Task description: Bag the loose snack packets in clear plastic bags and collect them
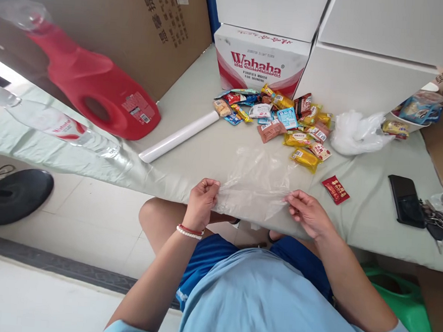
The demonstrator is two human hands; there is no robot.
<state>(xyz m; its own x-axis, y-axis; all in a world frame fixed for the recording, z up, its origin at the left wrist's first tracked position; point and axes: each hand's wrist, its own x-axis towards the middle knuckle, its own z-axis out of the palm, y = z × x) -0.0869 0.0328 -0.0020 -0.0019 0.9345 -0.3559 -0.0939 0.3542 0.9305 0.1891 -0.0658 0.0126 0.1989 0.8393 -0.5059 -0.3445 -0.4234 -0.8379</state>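
Plastic bag (258, 176), far end twd snacks (272, 130)

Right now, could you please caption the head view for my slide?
Left hand and right hand hold thin clear plastic near wrapped snacks.

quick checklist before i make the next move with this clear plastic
1. Left hand has a grip on the clear plastic: ok, pinching one side.
2. Right hand has a grip too: ok, fingertips pinching the opposite side.
3. Clear plastic has an open mouth: cannot tell, too see-through.
4. Snack packets near at hand: ok, apparently within easy reach, just beyond the plastic.
5. Every packet heaped together: not ok, a red packet lies apart to the right.
6. Phone away from the plastic: ok, well off to the right.
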